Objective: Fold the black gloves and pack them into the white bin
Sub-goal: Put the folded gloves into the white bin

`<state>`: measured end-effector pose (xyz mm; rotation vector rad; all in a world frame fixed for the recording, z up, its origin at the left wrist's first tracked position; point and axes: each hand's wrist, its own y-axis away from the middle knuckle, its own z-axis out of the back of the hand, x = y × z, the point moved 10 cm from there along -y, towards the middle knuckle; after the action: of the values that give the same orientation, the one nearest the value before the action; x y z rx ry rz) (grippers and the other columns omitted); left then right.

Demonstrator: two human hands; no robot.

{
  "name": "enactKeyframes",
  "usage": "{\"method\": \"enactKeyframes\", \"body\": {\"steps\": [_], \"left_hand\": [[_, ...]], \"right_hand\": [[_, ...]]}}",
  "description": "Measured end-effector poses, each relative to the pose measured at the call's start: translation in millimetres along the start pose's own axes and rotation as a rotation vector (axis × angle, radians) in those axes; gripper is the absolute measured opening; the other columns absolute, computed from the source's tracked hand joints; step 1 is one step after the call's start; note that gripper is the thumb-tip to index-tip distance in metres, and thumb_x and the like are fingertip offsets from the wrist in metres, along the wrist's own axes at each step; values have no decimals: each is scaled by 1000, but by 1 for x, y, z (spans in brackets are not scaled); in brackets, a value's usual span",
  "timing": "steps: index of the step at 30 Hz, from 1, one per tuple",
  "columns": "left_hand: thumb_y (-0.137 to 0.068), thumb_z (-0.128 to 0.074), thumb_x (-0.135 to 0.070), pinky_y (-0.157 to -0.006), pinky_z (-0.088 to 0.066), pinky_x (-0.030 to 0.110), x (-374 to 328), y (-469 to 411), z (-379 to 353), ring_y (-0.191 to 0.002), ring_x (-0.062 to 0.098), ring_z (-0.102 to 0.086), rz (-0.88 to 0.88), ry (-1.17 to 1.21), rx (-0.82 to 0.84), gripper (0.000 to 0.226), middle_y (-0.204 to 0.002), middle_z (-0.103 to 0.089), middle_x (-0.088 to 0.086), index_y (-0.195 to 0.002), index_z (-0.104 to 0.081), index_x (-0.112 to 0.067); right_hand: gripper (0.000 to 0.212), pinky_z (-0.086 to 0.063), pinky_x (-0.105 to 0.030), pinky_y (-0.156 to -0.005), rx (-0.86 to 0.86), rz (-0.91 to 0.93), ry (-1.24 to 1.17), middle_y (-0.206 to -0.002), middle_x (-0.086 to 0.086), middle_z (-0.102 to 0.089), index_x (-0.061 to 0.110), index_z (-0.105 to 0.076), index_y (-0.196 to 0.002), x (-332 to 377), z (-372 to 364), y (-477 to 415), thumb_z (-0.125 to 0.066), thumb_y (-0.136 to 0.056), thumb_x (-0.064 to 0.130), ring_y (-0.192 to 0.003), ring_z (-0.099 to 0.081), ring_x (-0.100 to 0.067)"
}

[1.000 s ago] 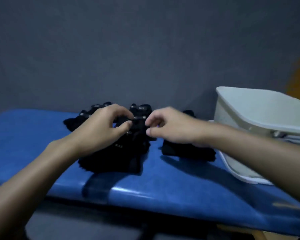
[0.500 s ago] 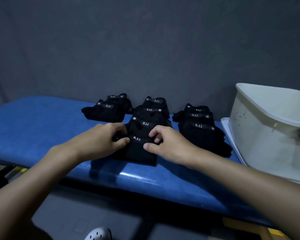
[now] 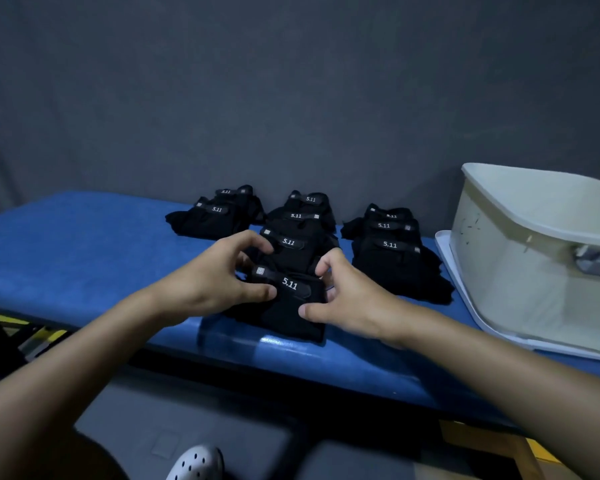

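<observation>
The left hand (image 3: 207, 287) and right hand (image 3: 352, 301) pinch the nearest black glove (image 3: 291, 315) on the blue bench (image 3: 84, 251).

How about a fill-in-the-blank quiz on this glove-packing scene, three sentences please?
1. The left hand and right hand both grip the nearest glove, whose strap reads ____.
2. That glove lies on a padded bench coloured ____.
3. The white bin stands on the person's ____ side of the glove stacks.
Missing words: 5.11; blue; right.
</observation>
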<state>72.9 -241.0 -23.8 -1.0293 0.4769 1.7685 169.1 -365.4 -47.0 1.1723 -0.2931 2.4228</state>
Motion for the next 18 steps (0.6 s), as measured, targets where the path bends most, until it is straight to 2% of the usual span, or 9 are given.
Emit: {"method": "enactKeyframes", "body": {"steps": [2,4,8,10,13,15,18], "left_hand": [[-75,-84,-12,-67,-55,41,-17,-2,-2,-71,14,-59,-67,15,26,45,-82,-64,-2,-108,-60,-33],[-76,-83,-7,-69,-53,38,-38,-6,-2,-73,10,-58,-134,16,72,45,-75,-63,-10,-109,-61,-30],[-77,-81,-6,-63,-53,25,-91,-19,0,-75,11,-63,-250,-7,176,49,-83,-67,-1,-116,-60,-28],[-77,-80,-8,-68,-55,25,-119,-28,1,-79,14,-67,-303,0,213,51,-83,-68,2,-119,-58,-24],[-71,-81,-21,-78,-58,33,-164,-45,-2,-88,26,-70,-393,-38,243,57,-87,-69,6,-122,-57,-27],[-70,-81,-22,-78,-58,31,-191,-55,-6,-93,29,-70,-446,-41,264,59,-90,-71,6,-123,-56,-27],[-74,-81,-13,-77,-59,32,-229,-70,-19,-94,32,-70,-517,-39,297,58,-92,-73,6,-125,-55,-24]], "right_hand": [[55,-54,-42,-86,15,-18,-77,-104,-8,-60,28,-37,-110,-1,4,4,-79,-75,24,-90,-61,-22],[69,-54,-44,-90,43,-26,-127,-115,-9,-59,33,-37,-121,1,11,8,-82,-68,31,-98,-63,-22],[85,-52,-41,-99,44,31,-176,-123,-3,-61,39,-40,-131,20,44,16,-83,-58,46,-113,-62,-14],[76,-52,-41,-99,21,69,-239,-123,-6,-64,33,-43,-132,30,67,20,-83,-67,41,-114,-63,-16],[50,-55,-35,-91,-20,97,-318,-118,-7,-69,26,-43,-131,44,108,31,-69,-88,24,-106,-68,-20],[44,-56,-32,-88,-66,123,-308,-115,-6,-71,23,-44,-131,51,134,37,-64,-92,18,-104,-69,-20],[45,-54,-35,-87,-180,166,-273,-114,-16,-69,18,-49,-128,58,176,45,-70,-88,14,-102,-69,-24]]}}
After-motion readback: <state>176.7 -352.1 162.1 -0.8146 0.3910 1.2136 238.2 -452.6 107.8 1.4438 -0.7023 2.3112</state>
